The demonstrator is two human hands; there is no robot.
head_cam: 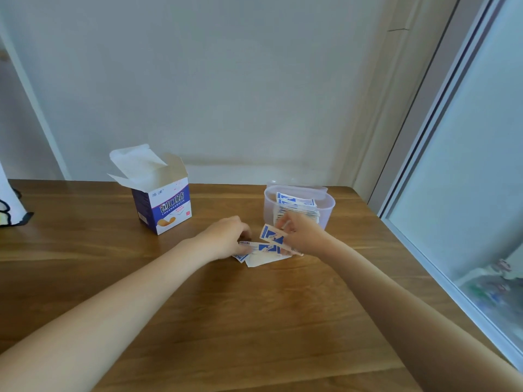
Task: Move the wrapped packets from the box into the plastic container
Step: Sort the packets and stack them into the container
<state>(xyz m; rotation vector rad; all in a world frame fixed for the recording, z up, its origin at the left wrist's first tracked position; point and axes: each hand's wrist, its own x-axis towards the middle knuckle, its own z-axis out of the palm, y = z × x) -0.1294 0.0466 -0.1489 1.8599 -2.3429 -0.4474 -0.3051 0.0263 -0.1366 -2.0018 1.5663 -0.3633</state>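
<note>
- An opened cardboard box (pixel 161 203) is standing upright on the wooden table (pixel 198 306), flaps raised.
- The left hand (pixel 226 239) is resting, fingers curled, on loose wrapped packets (pixel 263 254) lying on the table.
- The right hand (pixel 304 236) is pinching one packet (pixel 271 234), tilted.
- Just behind, the clear plastic container (pixel 297 206) is holding a stack of packets (pixel 297 209).
</note>
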